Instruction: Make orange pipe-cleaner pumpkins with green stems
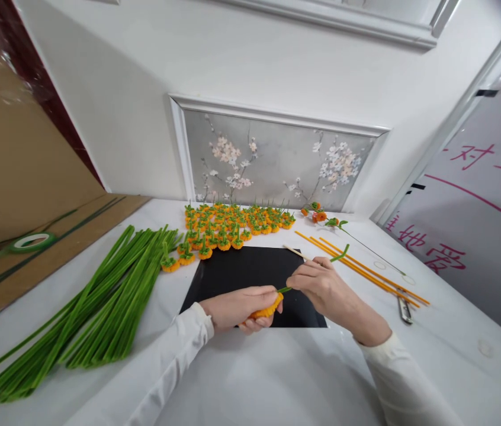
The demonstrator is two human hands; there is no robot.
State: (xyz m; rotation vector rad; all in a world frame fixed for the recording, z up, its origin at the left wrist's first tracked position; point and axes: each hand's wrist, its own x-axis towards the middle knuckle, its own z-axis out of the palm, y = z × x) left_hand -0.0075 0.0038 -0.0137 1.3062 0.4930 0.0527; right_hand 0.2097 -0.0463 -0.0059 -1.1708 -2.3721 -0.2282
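My left hand is closed around a small orange pipe-cleaner piece above the black mat. My right hand pinches a green pipe cleaner whose near end meets the orange piece and whose far end curls up past my fingers. A thin wooden stick pokes out beyond my right hand; whether that hand holds it I cannot tell. Both sleeves are white.
A big bundle of green pipe cleaners lies on the left of the white table. Several finished orange-and-green pieces crowd the back. Orange pipe cleaners, a flower stem and a metal tool lie on the right. Green tape sits far left.
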